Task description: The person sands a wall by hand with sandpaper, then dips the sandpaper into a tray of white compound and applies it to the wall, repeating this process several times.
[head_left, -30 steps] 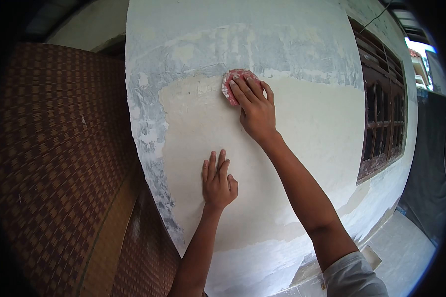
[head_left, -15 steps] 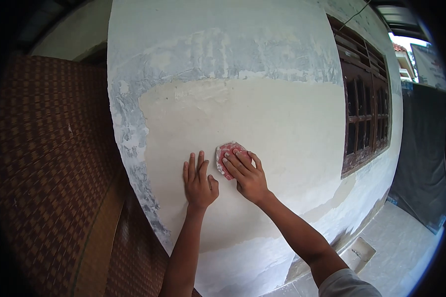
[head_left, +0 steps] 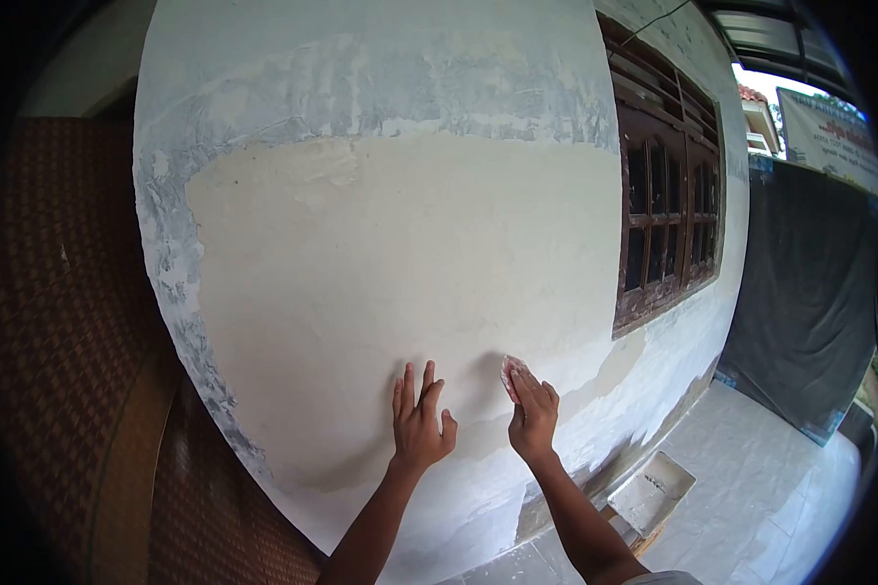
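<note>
The cream patch on the wall [head_left: 390,244] has a rough grey-white border along its top and left. My left hand [head_left: 421,419] is at the lower middle of the patch, fingers spread and holding nothing. To its right, my right hand [head_left: 534,411] grips a red pad [head_left: 510,378] smeared with white. The pad is seen nearly edge-on, tilted near the wall; whether it touches the surface is hard to tell.
A brown wooden window [head_left: 668,205] is on the right. Below it, a pale rectangular tray [head_left: 651,495] stands above the grey floor [head_left: 751,487]. Brown woven matting [head_left: 68,292] lines the left side. A dark sheet [head_left: 800,292] hangs at the far right.
Both hands are lower on the wall and farther right. The red pad has turned from facing flat to nearly edge-on. The camera view has shifted right, showing more of the tray.
</note>
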`<state>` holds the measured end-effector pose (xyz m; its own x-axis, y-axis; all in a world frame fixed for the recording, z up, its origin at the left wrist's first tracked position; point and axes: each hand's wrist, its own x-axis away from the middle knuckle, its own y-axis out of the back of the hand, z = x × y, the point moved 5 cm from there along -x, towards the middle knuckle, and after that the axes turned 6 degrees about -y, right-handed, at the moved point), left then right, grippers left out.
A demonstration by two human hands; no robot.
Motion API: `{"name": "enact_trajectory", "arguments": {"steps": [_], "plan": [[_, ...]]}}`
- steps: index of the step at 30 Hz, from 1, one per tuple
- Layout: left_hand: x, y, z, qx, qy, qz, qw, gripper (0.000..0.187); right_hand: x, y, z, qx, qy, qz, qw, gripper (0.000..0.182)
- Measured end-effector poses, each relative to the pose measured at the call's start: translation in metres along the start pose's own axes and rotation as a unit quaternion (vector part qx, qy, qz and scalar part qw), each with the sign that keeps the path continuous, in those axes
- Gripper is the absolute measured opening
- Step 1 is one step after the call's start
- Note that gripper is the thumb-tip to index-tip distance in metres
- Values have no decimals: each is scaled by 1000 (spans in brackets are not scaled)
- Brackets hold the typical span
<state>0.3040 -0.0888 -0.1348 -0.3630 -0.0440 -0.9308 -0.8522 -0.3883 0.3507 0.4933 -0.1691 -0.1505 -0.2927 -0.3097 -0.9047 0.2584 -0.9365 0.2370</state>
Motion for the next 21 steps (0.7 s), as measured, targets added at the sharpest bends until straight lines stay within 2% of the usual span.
{"name": "enact_trajectory", "arguments": {"steps": [3, 7, 11, 13, 16, 21], "plan": [[11, -57, -37, 63, 18, 31, 997, 60, 25, 12, -37, 2, -47, 13, 999, 55], [17, -128, -89, 129, 24, 53, 990, 61, 45, 51, -98, 37, -76, 37, 996, 55], [24, -197, -146, 184, 49, 73, 979, 61, 72, 102, -170, 55, -134, 42, 988, 51], [29, -229, -177, 205, 60, 88, 973, 61, 85, 128, -201, 96, -125, 36, 987, 47], [38, -274, -219, 244, 55, 107, 962, 61, 108, 161, -247, 110, -163, 43, 980, 46], [51, -337, -284, 311, 59, 163, 935, 63, 128, 216, -297, 156, -219, 42, 962, 43]]}}
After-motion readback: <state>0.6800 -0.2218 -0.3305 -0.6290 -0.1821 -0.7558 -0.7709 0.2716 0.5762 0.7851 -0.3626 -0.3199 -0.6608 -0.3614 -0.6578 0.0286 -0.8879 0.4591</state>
